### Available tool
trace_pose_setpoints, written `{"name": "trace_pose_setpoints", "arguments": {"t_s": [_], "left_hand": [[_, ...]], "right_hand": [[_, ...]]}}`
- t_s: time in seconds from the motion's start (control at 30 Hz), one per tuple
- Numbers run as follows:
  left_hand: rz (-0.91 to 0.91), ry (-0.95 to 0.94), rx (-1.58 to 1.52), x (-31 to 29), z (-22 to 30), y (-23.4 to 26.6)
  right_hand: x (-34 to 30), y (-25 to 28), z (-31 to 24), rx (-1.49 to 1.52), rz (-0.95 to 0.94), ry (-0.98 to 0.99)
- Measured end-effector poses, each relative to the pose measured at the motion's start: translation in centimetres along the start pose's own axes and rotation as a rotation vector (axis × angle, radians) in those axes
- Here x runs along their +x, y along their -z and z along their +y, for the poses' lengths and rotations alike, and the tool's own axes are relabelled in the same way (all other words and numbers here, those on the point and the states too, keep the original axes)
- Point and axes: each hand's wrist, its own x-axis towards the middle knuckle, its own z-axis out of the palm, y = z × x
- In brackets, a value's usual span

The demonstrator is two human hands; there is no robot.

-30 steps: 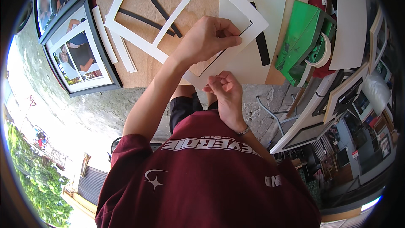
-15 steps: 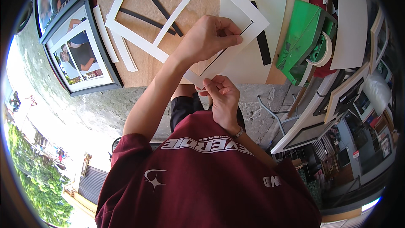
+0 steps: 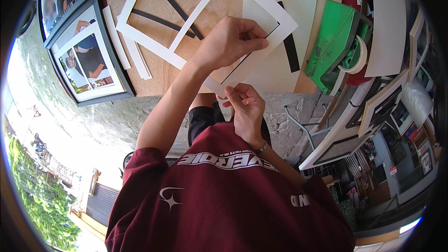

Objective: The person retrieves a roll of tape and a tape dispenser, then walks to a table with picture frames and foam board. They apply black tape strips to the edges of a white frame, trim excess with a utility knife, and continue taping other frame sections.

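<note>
A white picture mat (image 3: 133, 21) with two window openings lies slanted on a wooden board. A thin black edge (image 3: 240, 64) runs along the inner side of its right-hand border. My left hand (image 3: 224, 44) reaches across the mat, with thumb and fingers closed on that border beside the black edge. At the mat's near corner, overhanging the board's front, my right hand (image 3: 246, 109) pinches the card between thumb and fingers; its fingertips are partly hidden. Two black strips (image 3: 170, 2) lie crossing inside the left opening. Another black strip (image 3: 291, 49) sticks out past the mat's right corner.
To the right stands a green tape dispenser (image 3: 332, 42) with a roll of tape (image 3: 357, 56). Framed photos (image 3: 88, 56) and white card strips (image 3: 137, 58) are at the left. A pale sheet (image 3: 298, 14) lies under the mat. Frames (image 3: 347, 135) lean at the lower right.
Both hands and the mat stay in nearly the same place. Only the outdoor background at the far left has shifted slightly.
</note>
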Motion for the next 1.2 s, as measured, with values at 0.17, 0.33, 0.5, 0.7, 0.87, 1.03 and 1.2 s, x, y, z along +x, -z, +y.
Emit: {"name": "trace_pose_setpoints", "arguments": {"t_s": [0.17,0.33,0.5,0.7,0.87,1.03,1.2], "left_hand": [[0.0,-0.005,-0.007,0.0,-0.1,0.0],[-0.005,0.006,0.004,-0.1,0.3,0.1],[0.002,0.004,0.008,-0.1,0.1,0.0],[0.003,-0.006,0.022,-0.1,0.1,0.0],[0.019,-0.024,0.057,-0.2,0.2,0.0],[0.012,-0.04,0.049,-0.3,0.8,0.1],[0.018,-0.035,0.024,-0.3,0.6,0.0]], "right_hand": [[0.1,0.0,0.1,0.001,-0.002,0.005],[0.1,0.0,0.3,0.009,0.004,0.003],[0.1,0.0,0.3,0.001,0.003,0.005],[0.2,0.1,0.3,0.003,-0.006,0.012],[0.6,0.6,0.2,0.019,-0.062,0.015],[1.8,0.7,-1.6,0.015,-0.038,0.101],[2.8,0.9,-2.3,0.076,-0.026,0.123]]}}
